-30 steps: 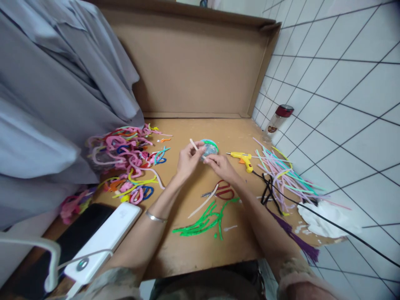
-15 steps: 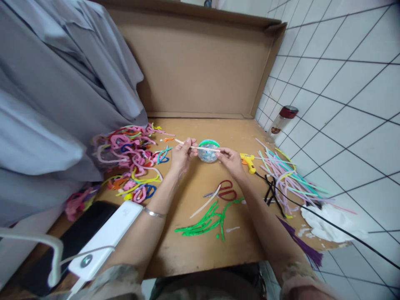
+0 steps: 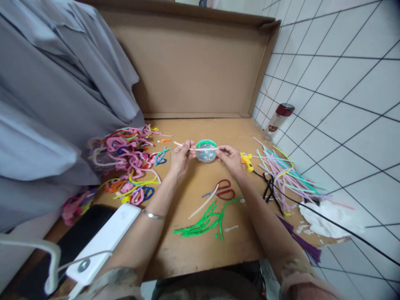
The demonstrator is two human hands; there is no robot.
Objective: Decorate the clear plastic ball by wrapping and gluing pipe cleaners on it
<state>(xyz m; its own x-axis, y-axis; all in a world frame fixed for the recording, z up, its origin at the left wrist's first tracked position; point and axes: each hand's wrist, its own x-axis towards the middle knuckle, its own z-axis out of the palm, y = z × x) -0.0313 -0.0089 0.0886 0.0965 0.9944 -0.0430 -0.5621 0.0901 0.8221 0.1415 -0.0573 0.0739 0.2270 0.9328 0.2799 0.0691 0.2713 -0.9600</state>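
A pale cream pipe cleaner (image 3: 203, 149) is stretched between my two hands, nearly level. My left hand (image 3: 181, 157) pinches it, with one end sticking out to the left past the fingers. At its right end, my right hand (image 3: 229, 158) grips it between thumb and fingers. Just behind it stands a round clear tub (image 3: 206, 156) with a green rim. Closer to me lie red-handled scissors (image 3: 225, 191), with another cream pipe cleaner (image 3: 204, 202) against the blades. Several green pipe cleaners (image 3: 200, 225) are spread below them.
Tangled coloured pipe cleaners (image 3: 125, 154) heap up at left, near a white power bank (image 3: 104, 241). To the right are a yellow glue gun (image 3: 247, 161) with a black cable, lilac pipe cleaners (image 3: 287, 175), a bottle (image 3: 279, 118) and white tissue (image 3: 328, 221). Cardboard (image 3: 193, 66) stands behind.
The pipe cleaner between my hands has turned from slightly slanted to almost level. Both hands keep their hold, and the whole view has shifted a little.
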